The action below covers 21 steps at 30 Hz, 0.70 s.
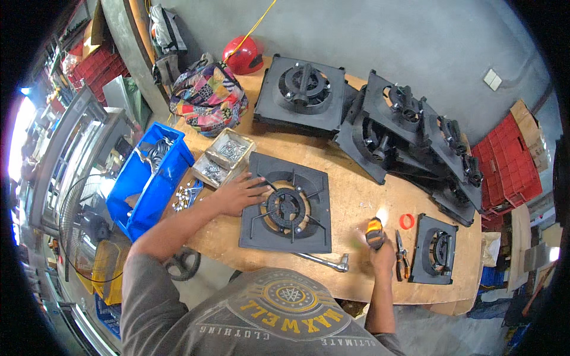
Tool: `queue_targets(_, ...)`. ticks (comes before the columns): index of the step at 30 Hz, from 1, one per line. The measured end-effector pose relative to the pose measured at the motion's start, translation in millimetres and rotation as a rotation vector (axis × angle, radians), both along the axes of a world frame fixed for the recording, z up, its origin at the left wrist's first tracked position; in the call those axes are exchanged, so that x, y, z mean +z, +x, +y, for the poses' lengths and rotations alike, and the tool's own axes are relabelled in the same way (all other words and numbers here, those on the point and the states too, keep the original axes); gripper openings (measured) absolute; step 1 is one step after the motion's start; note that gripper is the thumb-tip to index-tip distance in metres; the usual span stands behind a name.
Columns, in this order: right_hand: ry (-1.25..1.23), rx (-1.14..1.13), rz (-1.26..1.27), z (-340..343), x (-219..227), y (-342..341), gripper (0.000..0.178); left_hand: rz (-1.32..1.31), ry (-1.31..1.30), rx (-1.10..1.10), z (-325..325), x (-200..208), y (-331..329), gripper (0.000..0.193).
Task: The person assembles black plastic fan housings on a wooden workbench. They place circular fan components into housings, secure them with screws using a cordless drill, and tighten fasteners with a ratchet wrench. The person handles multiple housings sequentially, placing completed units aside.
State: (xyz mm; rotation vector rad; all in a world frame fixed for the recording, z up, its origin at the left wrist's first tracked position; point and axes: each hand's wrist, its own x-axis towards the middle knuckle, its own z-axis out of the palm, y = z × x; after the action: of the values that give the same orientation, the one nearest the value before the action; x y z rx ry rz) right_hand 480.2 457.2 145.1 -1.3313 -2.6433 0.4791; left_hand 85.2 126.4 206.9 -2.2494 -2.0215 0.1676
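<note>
My left hand [242, 193], fingers apart, lies on the upper left edge of a dark square gas burner plate [314, 178]. The plate is flat on the wooden table, with a round burner ring [286, 209] and pot-support arms at its middle. To the right of the plate, my right hand [383, 256] grips a yellow and black cordless drill [374, 233]; a bright light shows just beyond it. A socket wrench [325, 261] lies at the plate's near edge, partly under it. Beside my right hand are pliers [402, 261] with orange and black handles.
Several dark burner assemblies [300, 89] stand and lean along the back right. A smaller burner plate [424, 261] and a red ring [407, 221] are at the right. A blue bin [133, 204], a screw tray [228, 148] and a patchwork bag [208, 98] stand left.
</note>
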Motion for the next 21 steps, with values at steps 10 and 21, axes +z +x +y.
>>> queue_targets(10, 0.251, 0.140, 0.221, -65.6, -25.6, 25.5, 0.049, 0.055, -0.226, -0.295, 63.4, 86.0, 24.5, 0.039)
queue_targets(21, -0.117, 0.648, 0.062, -159.7, -52.6, -84.5, 0.030, -0.484, -0.084, 0.640, 60.9, 142.7, 50.1, 0.044)
